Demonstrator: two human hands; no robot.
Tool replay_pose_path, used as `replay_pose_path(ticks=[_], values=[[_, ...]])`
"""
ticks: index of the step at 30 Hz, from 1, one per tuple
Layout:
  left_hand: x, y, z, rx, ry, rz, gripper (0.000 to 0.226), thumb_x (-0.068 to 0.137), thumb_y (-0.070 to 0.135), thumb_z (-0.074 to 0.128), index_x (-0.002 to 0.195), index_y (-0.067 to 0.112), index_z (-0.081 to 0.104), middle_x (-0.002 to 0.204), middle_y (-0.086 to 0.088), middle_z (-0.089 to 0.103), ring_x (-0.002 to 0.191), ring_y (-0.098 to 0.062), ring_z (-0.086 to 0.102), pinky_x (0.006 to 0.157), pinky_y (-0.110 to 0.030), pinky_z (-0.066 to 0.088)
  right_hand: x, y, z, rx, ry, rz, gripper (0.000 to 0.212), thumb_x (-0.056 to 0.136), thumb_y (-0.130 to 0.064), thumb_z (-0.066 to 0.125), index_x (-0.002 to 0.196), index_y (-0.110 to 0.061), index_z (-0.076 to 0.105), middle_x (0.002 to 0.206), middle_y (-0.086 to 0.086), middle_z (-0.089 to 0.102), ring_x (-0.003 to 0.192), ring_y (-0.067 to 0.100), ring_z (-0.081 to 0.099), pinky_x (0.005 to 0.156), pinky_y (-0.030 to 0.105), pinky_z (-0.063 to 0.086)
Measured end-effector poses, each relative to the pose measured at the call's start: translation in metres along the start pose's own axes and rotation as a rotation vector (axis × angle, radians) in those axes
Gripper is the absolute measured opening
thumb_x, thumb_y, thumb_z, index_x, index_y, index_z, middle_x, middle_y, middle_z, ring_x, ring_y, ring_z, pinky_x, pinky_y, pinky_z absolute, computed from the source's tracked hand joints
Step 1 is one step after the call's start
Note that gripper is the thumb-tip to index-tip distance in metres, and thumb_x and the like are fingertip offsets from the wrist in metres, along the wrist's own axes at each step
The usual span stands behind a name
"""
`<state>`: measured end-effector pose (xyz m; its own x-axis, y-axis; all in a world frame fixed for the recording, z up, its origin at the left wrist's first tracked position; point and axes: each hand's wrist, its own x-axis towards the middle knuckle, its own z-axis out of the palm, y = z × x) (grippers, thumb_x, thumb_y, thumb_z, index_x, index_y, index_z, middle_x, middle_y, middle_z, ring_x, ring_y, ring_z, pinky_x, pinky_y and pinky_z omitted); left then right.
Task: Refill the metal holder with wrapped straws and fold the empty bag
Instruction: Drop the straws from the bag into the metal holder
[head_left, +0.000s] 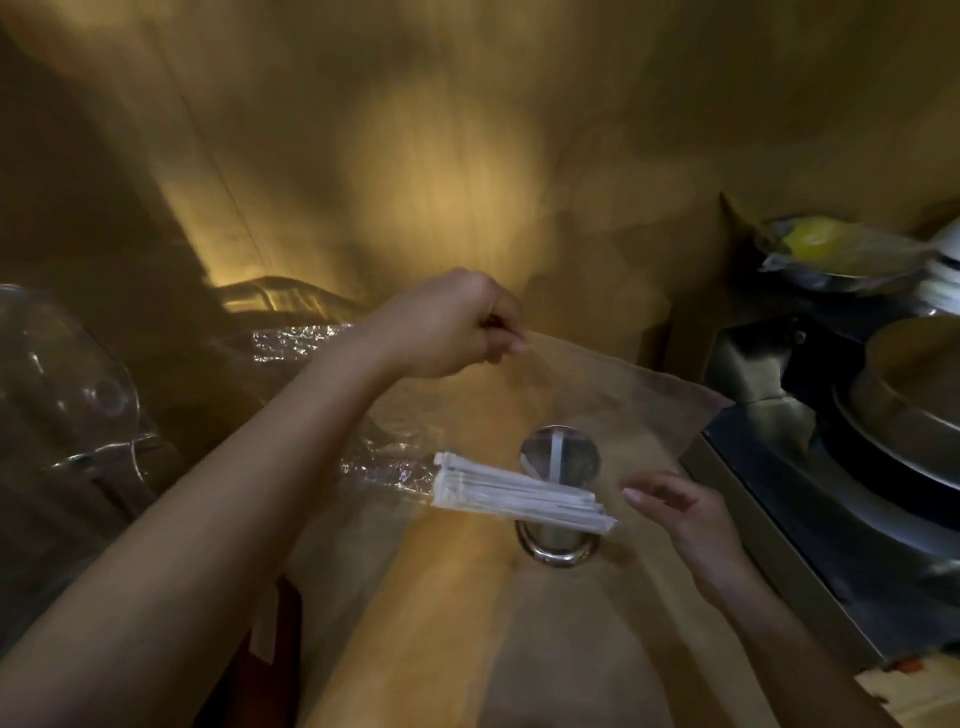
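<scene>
Lying nearly level across the centre of the frame, bundle of white paper-wrapped straws (522, 494), long axis running from centre-left down to lower right, blunt ends toward the left. Bundle sits inside a clear plastic bag (613, 395) and crosses in front of the mouth of a shiny round metal holder (558, 499) standing on the tan wooden desk (415, 597). One straw stands upright in the holder.

Left hand (452, 325), centre of frame, arm reaching in from lower left, knuckles up; fingers (506, 345) clenched, pinching the upper edge of the bag and holding it raised. Bag spreads from that pinch toward the right, corner reaching the steel appliance (779, 415) at right.

Right hand (685, 519), lower right, palm turned left, fingers released and spread. Fingertips just beside the straws' right ends; contact with bag film cannot be told.
</scene>
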<state>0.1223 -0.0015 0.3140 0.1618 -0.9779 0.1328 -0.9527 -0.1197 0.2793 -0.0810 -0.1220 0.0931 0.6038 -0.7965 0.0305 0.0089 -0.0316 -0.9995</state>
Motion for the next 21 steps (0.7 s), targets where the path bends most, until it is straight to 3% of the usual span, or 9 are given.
replay_pose_path(ticks=[6,11,15,18,21], values=[[0.028,0.026,-0.014,-0.045,0.041,0.090,0.008,0.082,0.017,0.067,0.079,0.010,0.069,0.070,-0.005,0.069,0.069,-0.021,0.065,0.065,-0.033,0.050,-0.005,-0.016,-0.029,0.034,0.186,-0.045,0.006,0.075,-0.009,0.071,0.080,-0.010,0.073,0.067,-0.004,0.073,0.063,-0.001,0.064,0.058,0.009,0.048],[0.047,0.041,-0.013,-0.157,0.072,0.124,0.010,0.082,0.017,0.066,0.079,0.008,0.070,0.065,-0.004,0.065,0.061,-0.012,0.059,0.058,-0.026,0.045,-0.017,-0.031,-0.063,0.034,0.300,-0.070,0.006,0.079,-0.026,0.066,0.081,-0.026,0.072,0.080,-0.006,0.073,0.076,0.009,0.067,0.061,0.021,0.053],[0.060,0.051,-0.010,-0.202,0.103,0.176,0.010,0.083,0.020,0.066,0.079,0.012,0.070,0.065,0.002,0.065,0.062,-0.008,0.060,0.064,-0.026,0.048,-0.028,-0.051,-0.084,0.063,0.408,-0.145,0.009,0.082,-0.019,0.063,0.078,-0.022,0.071,0.074,-0.001,0.072,0.076,0.019,0.064,0.071,0.039,0.051],[0.069,0.058,-0.005,-0.230,0.125,0.212,0.008,0.083,0.020,0.065,0.078,0.014,0.069,0.072,-0.007,0.069,0.070,-0.018,0.065,0.072,-0.034,0.052,-0.036,-0.065,-0.095,0.086,0.473,-0.172,0.008,0.081,-0.013,0.063,0.079,-0.017,0.070,0.072,-0.001,0.070,0.073,0.015,0.062,0.073,0.036,0.049],[0.076,0.062,0.000,-0.262,0.115,0.236,0.009,0.083,0.020,0.065,0.082,0.012,0.069,0.074,-0.007,0.070,0.071,-0.018,0.066,0.072,-0.036,0.053,-0.043,-0.071,-0.104,0.032,0.500,-0.221,0.010,0.082,-0.009,0.062,0.087,-0.002,0.067,0.072,-0.001,0.068,0.065,-0.001,0.061,0.066,0.017,0.049]])
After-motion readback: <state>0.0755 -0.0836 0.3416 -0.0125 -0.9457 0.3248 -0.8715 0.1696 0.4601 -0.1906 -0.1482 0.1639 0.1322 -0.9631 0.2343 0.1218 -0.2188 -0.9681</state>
